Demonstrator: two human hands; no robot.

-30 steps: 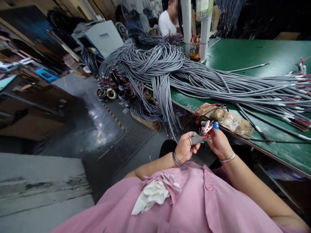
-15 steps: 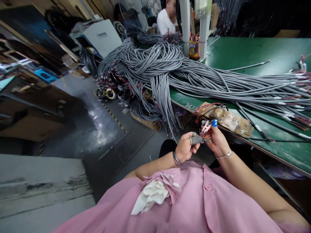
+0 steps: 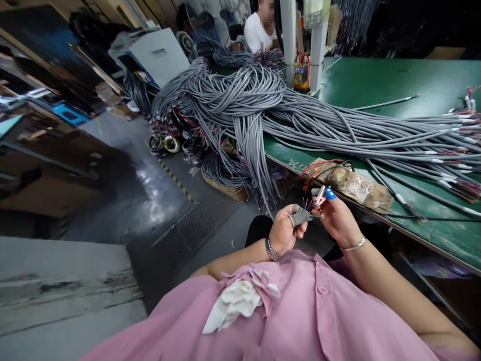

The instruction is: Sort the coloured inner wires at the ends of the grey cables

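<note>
My left hand [image 3: 284,230] is closed around a bunch of thin coloured wires [image 3: 307,204], whose ends fan out beyond the fingertips. A grey covering [image 3: 299,216] lies along its thumb; whether that is a wrap or cable sheath I cannot tell. Just to the right, my right hand [image 3: 338,220] is closed, with a blue cover [image 3: 329,193] on the thumb. Between its thumb and fingers sits a small pale pink piece [image 3: 320,195], its kind unclear. The right fingertips are close to the wire ends; the fingers behind are partly hidden.
Many grey cables [image 3: 240,93] lie heaped across the green table [image 3: 391,75] and hang over its edge. By my right hand a taped wooden block [image 3: 356,188] with red and black leads rests at the edge. A person in a white shirt [image 3: 257,34] sits behind the table.
My right hand has shifted slightly right, away from the left. The coloured wires now show more spread out between the hands. My left hand has barely moved.
</note>
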